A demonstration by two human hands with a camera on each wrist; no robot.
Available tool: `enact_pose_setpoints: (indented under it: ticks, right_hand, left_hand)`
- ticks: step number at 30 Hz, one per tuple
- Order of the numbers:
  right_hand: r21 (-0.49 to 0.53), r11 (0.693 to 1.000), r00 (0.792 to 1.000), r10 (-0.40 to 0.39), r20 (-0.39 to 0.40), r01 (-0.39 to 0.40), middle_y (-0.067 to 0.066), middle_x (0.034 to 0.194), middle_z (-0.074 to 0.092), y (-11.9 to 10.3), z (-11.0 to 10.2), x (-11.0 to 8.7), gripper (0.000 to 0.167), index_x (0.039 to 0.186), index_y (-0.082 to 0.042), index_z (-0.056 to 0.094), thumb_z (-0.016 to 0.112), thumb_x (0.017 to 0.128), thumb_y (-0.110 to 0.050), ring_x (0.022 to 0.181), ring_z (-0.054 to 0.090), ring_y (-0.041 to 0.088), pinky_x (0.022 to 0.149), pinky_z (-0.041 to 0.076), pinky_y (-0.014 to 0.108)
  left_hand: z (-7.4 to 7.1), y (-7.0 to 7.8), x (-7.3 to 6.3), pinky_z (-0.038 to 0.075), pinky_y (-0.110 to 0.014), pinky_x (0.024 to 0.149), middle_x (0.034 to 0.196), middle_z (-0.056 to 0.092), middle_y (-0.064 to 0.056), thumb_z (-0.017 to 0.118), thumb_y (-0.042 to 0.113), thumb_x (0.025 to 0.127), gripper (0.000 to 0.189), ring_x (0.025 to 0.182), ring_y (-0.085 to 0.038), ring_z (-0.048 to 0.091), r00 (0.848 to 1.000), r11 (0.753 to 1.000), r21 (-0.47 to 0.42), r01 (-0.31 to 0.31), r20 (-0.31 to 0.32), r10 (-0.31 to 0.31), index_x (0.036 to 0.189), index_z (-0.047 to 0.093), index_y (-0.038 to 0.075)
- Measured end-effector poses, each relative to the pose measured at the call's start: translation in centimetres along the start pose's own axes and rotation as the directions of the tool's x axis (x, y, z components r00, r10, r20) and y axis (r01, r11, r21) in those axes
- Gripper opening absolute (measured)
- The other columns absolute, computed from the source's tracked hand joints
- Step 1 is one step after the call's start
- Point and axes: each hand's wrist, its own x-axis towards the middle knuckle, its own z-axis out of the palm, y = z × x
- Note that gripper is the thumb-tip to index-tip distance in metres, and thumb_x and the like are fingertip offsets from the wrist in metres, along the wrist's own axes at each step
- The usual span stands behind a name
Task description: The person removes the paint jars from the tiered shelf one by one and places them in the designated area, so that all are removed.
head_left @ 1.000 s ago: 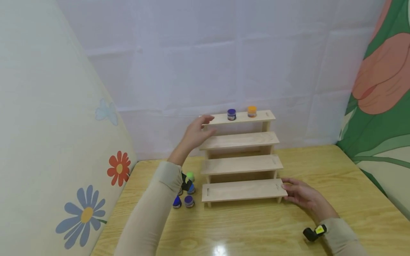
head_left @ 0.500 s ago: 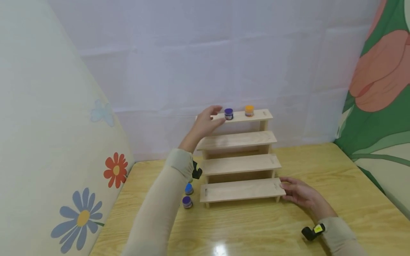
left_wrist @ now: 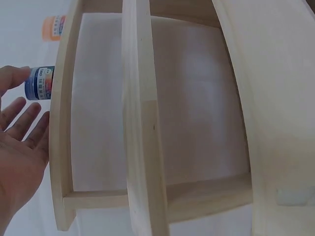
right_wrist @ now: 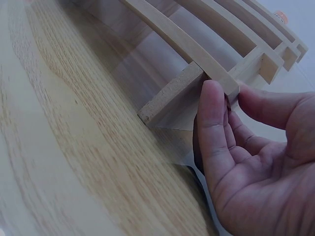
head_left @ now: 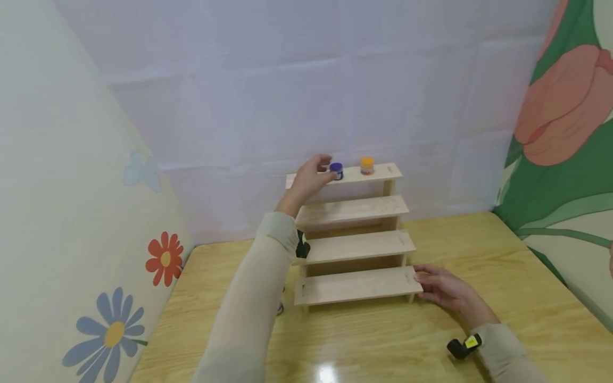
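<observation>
A stepped wooden shelf rack stands on the table. On its top step are a small dark blue paint jar and an orange paint jar, set apart. My left hand is at the blue jar's left side. In the left wrist view the thumb appears to touch the blue jar's lid, while the other fingers spread below and beside it, not visibly closed round it. My right hand pinches the right end of the lowest step, with thumb and index finger at its corner.
The wood-grain table reaches in front and to both sides. Left of the rack, a jar shows partly behind my left sleeve. A white cloth backdrop hangs behind, with printed panels at either side.
My left hand has moved right along the top step, up to the blue jar. The left arm now hides most of the jars on the table. My right hand keeps its grip.
</observation>
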Motion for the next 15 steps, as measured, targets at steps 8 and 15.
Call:
enact_pose_setpoints:
  ticks: [8,15]
  right_hand:
    - [-0.006,1.000,1.000,0.008,0.009,-0.008,0.004,0.106,0.069,0.06,0.46,0.30,0.049,0.148,0.004,0.032,0.052,0.105,-0.007,0.093,0.068,0.014,0.075,0.060,0.024]
    - [0.005,1.000,1.000,0.009,0.021,-0.009,0.004,0.104,0.070,0.08,0.50,0.57,0.036,0.140,-0.003,0.043,0.052,0.105,-0.006,0.091,0.068,0.013,0.074,0.060,0.024]
  left_hand:
    - [0.44,-0.42,0.45,0.048,-0.041,0.108,0.138,0.060,-0.017,0.072,0.011,0.094,0.056,0.124,-0.031,0.058,1.000,0.999,0.043,-0.018,0.022,0.017,0.145,0.050,0.004]
    - [0.50,-0.71,0.50,0.049,-0.040,0.106,0.134,0.062,-0.018,0.073,0.012,0.094,0.053,0.122,-0.031,0.059,1.000,0.999,0.049,-0.001,-0.009,0.001,0.142,0.053,0.005]
